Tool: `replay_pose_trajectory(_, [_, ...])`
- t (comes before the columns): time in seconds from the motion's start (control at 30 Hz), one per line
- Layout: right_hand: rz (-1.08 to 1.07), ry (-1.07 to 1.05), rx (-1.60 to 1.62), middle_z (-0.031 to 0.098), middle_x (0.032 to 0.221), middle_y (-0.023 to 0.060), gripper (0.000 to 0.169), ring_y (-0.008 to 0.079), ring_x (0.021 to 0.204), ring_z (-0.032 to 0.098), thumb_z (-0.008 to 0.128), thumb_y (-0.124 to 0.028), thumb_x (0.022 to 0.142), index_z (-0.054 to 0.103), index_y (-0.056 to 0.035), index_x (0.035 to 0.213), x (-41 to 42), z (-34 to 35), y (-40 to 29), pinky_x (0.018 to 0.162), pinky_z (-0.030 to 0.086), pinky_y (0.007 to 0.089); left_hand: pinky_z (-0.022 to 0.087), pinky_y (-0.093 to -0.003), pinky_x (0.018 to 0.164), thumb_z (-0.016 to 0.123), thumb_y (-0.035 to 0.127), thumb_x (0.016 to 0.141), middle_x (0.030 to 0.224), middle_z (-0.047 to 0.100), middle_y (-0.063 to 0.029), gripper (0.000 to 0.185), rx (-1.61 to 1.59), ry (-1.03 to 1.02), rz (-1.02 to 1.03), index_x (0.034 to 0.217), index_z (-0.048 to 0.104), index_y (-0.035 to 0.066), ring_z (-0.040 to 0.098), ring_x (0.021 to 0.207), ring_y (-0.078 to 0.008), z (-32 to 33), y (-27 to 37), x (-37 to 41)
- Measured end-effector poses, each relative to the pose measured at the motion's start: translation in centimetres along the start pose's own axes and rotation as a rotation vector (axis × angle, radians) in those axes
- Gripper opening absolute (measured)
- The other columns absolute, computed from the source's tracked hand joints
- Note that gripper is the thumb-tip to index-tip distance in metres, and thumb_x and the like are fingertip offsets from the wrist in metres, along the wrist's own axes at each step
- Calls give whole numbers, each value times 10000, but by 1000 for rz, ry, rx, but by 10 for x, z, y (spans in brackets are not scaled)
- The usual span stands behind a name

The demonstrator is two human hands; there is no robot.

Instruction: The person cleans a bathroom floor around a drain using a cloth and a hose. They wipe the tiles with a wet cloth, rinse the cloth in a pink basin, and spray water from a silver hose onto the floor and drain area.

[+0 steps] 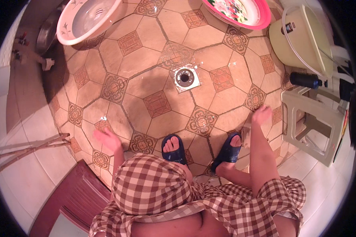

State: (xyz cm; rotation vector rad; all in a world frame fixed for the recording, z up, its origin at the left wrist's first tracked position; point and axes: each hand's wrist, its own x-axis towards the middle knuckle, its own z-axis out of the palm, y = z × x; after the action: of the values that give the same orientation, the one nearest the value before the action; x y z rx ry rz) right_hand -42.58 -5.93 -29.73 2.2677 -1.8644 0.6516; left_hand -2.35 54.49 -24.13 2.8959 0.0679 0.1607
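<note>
My left hand (107,140) hangs over the tiled floor at the left with its fingers apart and nothing in it. At the right, my right hand (262,115) is held out above the tiles near a plastic stool (290,118); its fingers look loosely bent and it seems to hold nothing. Between the hands are my feet in dark blue slippers (173,156). Ahead of them a round floor drain (184,77) sits in a square plate. A pale pink basin (66,32) with cloudy water stands at the upper left, a pink-rimmed basin (261,20) with a floral inside at the upper right.
A yellow-green bucket (293,44) stands at the right, with a dark bottle (304,80) by the stool. Thin sticks (32,149) lean at the left wall. Behind them is a dark red ribbed plastic piece (77,195). A metal pan (47,34) is at the far left. Water spots mark the floor.
</note>
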Motion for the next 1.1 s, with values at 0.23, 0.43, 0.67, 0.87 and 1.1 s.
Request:
replay_pose_trajectory(0.23, [-251, -593, 698, 404, 1477, 242, 511, 389, 1409, 323, 493, -167, 943, 430, 16, 1417, -17, -37, -253, 1186, 233, 436, 293, -415, 1163, 532, 164, 935, 1519, 323, -269, 563, -412, -386, 744, 1449, 383, -12, 328, 1419, -388, 52, 305, -29])
replay_pose_trajectory(0.43, [-170, -834, 1071, 397, 1496, 220, 478, 353, 1424, 330, 416, -210, 1006, 413, -29, 1448, -66, -70, -321, 1192, 240, 404, 238, -476, 1179, 486, 170, 986, 1577, 217, -274, 522, -722, -524, 727, 1457, 367, -23, 259, 1462, -396, 45, 349, -56])
replay_pose_trajectory(0.67, [-134, -398, 578, 356, 1522, 222, 495, 356, 1424, 314, 384, -226, 1017, 390, 18, 1447, 39, -33, -162, 1199, 210, 430, 199, -515, 1180, 401, 363, 1026, 1552, 272, -279, 558, -98, 32, 376, 1472, 380, 27, 231, 1454, -429, 43, 172, 99])
replay_pose_trajectory(0.87, [99, -222, 233, 340, 1527, 244, 532, 373, 1431, 299, 423, -250, 1024, 354, 43, 1463, 87, 28, -49, 1197, 214, 432, 208, -517, 1180, 371, 511, 1024, 1561, 231, -296, 699, 270, 41, -78, 1500, 324, 1, 224, 1453, -441, 53, 10, 192])
replay_pose_trajectory(1.1, [-262, -398, 667, 455, 1458, 207, 478, 348, 1391, 383, 454, -251, 1003, 460, 6, 1406, 101, 48, -268, 1180, 268, 425, 360, -523, 1014, 483, 381, 997, 1191, 550, -289, 481, 249, 366, 160, 1139, 544, -74, 498, 1153, -427, 81, 77, 209])
